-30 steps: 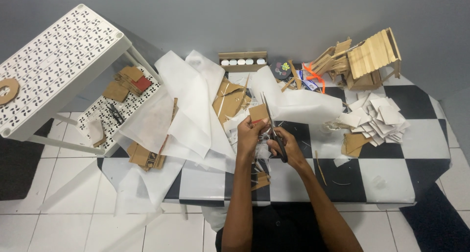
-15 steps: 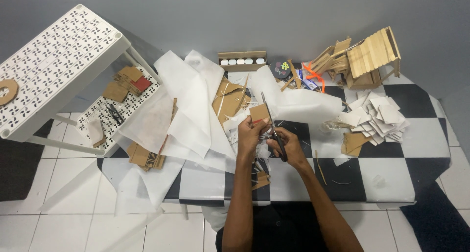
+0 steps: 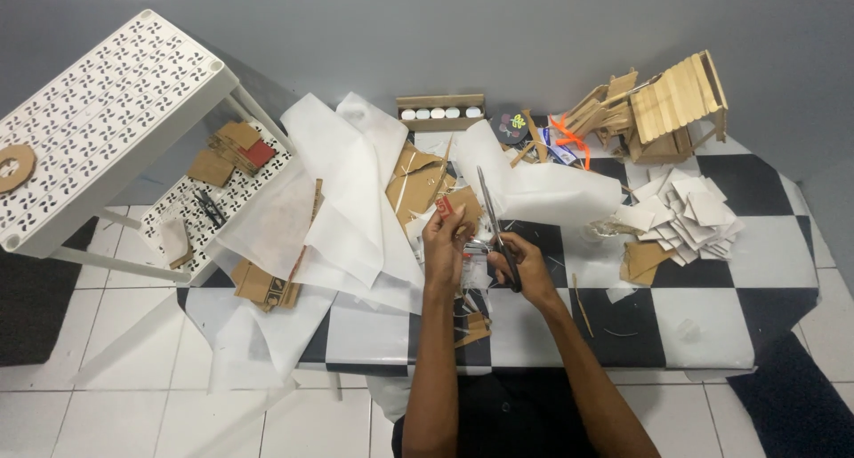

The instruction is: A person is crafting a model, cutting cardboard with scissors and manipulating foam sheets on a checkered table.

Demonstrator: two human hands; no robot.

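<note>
Cardboard piece [image 3: 455,211], small and brown with a red patch, sits pinched in the closed fingers of your left hand [image 3: 442,245] above the middle of the checkered table [image 3: 712,307]. Your right hand [image 3: 525,267] has its fingers through the handles of the scissors [image 3: 495,227], whose blades point away from you beside the cardboard. White paper sheets [image 3: 347,200] lie just left of your hands.
</note>
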